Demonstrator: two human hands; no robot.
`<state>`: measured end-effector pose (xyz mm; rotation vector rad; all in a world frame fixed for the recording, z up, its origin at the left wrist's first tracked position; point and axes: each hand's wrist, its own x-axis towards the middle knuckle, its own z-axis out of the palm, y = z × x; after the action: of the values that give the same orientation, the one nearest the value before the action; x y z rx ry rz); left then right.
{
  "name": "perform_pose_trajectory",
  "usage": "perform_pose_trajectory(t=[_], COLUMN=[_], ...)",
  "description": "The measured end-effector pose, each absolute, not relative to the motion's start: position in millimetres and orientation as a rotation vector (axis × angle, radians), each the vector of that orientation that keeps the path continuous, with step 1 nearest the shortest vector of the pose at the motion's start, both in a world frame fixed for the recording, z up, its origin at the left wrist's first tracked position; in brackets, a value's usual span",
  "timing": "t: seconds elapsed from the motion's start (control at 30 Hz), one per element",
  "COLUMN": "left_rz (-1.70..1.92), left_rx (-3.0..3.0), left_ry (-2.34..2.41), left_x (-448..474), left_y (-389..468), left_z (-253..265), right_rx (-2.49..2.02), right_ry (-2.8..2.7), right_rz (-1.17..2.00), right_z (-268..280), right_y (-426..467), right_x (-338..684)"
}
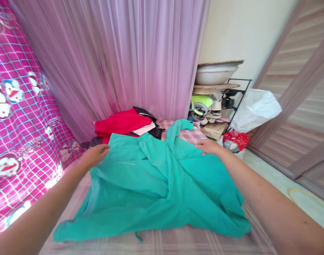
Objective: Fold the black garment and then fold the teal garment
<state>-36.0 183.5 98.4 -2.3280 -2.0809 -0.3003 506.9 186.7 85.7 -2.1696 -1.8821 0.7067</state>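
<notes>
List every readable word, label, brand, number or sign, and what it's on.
No text is legible.
Pink checked cartoon-print fabric: pale lettering, too blurred to read.
Turquoise-green fabric garment: thin pale mark, too small to tell if text.
Red-and-white plastic bag: print too blurred.

A plaid-covered surface [178,244] is stretching beneath a teal garment [140,187], which is spreading across most of its width, one sleeve [174,129] reaching toward the far edge. Near that edge, left of its middle, a pile of red, dark and pale clothing [122,122] is lying bunched.
</notes>
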Motion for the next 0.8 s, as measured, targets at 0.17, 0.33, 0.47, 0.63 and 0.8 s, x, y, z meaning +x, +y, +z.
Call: perform_pose_trajectory(t=[0.17,0.33,0.47,0.63,0.8], left_rz=[-0.178,0.048,0.241,0.363,0.32], left_rx=[-2.192,-2.143,-2.126,-2.158,-2.061], left_ry=[-1.941,-1.817,-1.822,-1.685,-1.651], left_x=[-12,0,1,2,-1], left_y=[244,282,297,290,266], left_z=[98,87,84,99,147], right_rx=[-2.249,-2.226,-2.133,-2.209,-2.157], right_ry=[-1.628,-1.53,-1.548,-1.809,-1.778], right_rz=[0.729,0.801,0.902,0.664,0.374], right_z=[55,24,7,0,22], right_y=[238,270,281,288,296], right_x=[506,511,512,508,500])
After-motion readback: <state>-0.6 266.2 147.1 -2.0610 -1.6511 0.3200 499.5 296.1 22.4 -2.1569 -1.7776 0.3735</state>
